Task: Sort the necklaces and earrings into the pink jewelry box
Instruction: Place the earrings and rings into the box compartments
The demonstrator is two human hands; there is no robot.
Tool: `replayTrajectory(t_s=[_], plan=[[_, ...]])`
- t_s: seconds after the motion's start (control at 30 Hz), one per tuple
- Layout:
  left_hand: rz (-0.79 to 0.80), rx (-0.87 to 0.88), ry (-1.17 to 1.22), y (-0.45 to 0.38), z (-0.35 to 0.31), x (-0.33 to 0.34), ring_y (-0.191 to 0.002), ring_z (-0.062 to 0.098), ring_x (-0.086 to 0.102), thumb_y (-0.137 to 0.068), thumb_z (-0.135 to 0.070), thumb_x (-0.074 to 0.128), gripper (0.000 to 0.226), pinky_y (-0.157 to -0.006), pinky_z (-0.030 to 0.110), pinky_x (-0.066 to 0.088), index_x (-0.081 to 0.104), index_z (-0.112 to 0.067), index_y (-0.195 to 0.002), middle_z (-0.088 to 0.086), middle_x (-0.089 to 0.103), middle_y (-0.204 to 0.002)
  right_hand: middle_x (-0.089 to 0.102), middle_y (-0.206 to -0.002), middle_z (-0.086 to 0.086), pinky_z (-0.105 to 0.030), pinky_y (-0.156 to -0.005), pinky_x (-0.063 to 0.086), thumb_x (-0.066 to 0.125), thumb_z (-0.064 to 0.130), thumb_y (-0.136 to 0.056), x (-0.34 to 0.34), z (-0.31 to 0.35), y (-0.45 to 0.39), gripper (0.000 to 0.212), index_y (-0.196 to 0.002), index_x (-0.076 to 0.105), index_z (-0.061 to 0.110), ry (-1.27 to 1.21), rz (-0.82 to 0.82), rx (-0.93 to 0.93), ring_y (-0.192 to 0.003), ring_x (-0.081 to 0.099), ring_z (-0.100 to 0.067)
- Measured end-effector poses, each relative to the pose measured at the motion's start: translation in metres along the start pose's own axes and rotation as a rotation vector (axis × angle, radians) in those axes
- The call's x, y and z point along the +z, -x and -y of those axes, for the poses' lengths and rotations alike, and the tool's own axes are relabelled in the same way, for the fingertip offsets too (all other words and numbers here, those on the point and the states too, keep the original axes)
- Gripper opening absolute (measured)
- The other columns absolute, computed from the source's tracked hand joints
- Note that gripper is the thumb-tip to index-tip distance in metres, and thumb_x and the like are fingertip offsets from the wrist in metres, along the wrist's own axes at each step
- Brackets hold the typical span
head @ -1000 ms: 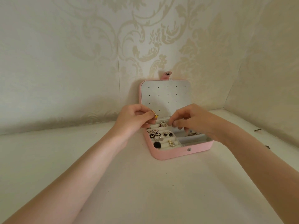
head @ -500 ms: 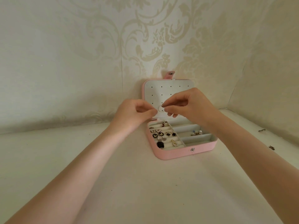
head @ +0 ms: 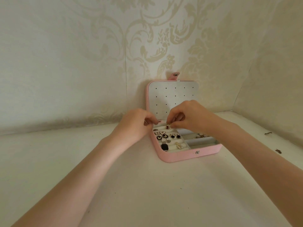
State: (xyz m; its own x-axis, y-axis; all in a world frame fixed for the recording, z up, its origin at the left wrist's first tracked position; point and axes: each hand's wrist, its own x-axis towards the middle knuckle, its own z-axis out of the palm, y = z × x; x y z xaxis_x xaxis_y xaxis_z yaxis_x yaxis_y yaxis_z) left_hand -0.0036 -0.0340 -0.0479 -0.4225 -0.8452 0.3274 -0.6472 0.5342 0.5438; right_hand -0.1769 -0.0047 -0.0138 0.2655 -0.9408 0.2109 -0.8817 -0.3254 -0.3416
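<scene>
Both hands are at the back edge of the pink jewelry box (head: 188,155), which stands open on the white worktop (head: 147,185) with its lid (head: 173,97) leaning on the patterned wall (head: 82,63). My right hand (head: 191,117) pinches a small gold earring (head: 168,126) between thumb and fingertips, just above the rear padded row. My left hand (head: 136,123) has curled fingers at the box's left rear corner; I cannot tell if it holds anything. Other earrings (head: 164,136) sit in the left padded rows, and a small pile of jewelry (head: 202,135) lies in a right compartment.
</scene>
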Motion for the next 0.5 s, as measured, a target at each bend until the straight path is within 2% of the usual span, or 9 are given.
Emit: replayTrajectory(t_s=[0.1, 0.27, 0.33, 0.4, 0.5], plan=[[0.007, -0.003, 0.014, 0.0, 0.001, 0.001, -0.076, 0.011, 0.058, -0.084, -0.005, 0.056, 0.023, -0.069, 0.017, 0.04, 0.072, -0.018, -0.094, -0.007, 0.061, -0.079, 0.067, -0.074, -0.001, -0.007, -0.066, 0.045, 0.071, 0.002, -0.076, 0.001, 0.002, -0.004, 0.011, -0.086, 0.073, 0.006, 0.0, -0.022, -0.011, -0.063, 0.058, -0.004], [0.007, -0.017, 0.029, -0.001, 0.002, 0.001, -0.066, 0.004, 0.053, -0.083, -0.005, 0.057, 0.022, -0.061, 0.012, 0.038, 0.072, -0.02, -0.09, -0.008, 0.06, -0.076, 0.064, -0.068, 0.002, -0.005, -0.063, 0.045, 0.071, -0.001, -0.075, 0.008, 0.006, -0.012, 0.012, -0.085, 0.073, 0.006, -0.048, -0.025, -0.046, -0.055, 0.055, 0.012], [0.016, -0.018, 0.018, 0.0, 0.0, 0.0, -0.067, 0.008, 0.053, -0.083, -0.005, 0.057, 0.023, -0.059, 0.006, 0.035, 0.074, -0.019, -0.088, -0.007, 0.06, -0.075, 0.06, -0.065, 0.007, -0.003, -0.061, 0.044, 0.071, 0.0, -0.075, 0.01, 0.006, -0.014, 0.012, -0.085, 0.073, 0.006, -0.042, -0.009, -0.05, -0.054, 0.054, 0.015], [0.026, -0.012, 0.002, 0.0, -0.002, -0.001, -0.072, 0.011, 0.055, -0.083, -0.004, 0.056, 0.023, -0.059, 0.006, 0.035, 0.075, -0.018, -0.089, -0.005, 0.06, -0.076, 0.06, -0.064, 0.008, -0.003, -0.061, 0.043, 0.071, 0.0, -0.076, 0.01, 0.006, -0.014, 0.012, -0.085, 0.074, 0.006, -0.023, 0.006, -0.053, -0.055, 0.056, 0.008], [0.039, -0.007, -0.016, 0.001, -0.004, -0.002, -0.079, 0.014, 0.06, -0.084, -0.004, 0.055, 0.024, -0.061, 0.01, 0.037, 0.075, -0.017, -0.091, -0.002, 0.062, -0.08, 0.066, -0.073, 0.001, -0.005, -0.064, 0.043, 0.07, 0.001, -0.077, 0.011, 0.007, -0.014, 0.012, -0.087, 0.074, 0.005, 0.012, 0.025, -0.073, -0.06, 0.055, 0.0]])
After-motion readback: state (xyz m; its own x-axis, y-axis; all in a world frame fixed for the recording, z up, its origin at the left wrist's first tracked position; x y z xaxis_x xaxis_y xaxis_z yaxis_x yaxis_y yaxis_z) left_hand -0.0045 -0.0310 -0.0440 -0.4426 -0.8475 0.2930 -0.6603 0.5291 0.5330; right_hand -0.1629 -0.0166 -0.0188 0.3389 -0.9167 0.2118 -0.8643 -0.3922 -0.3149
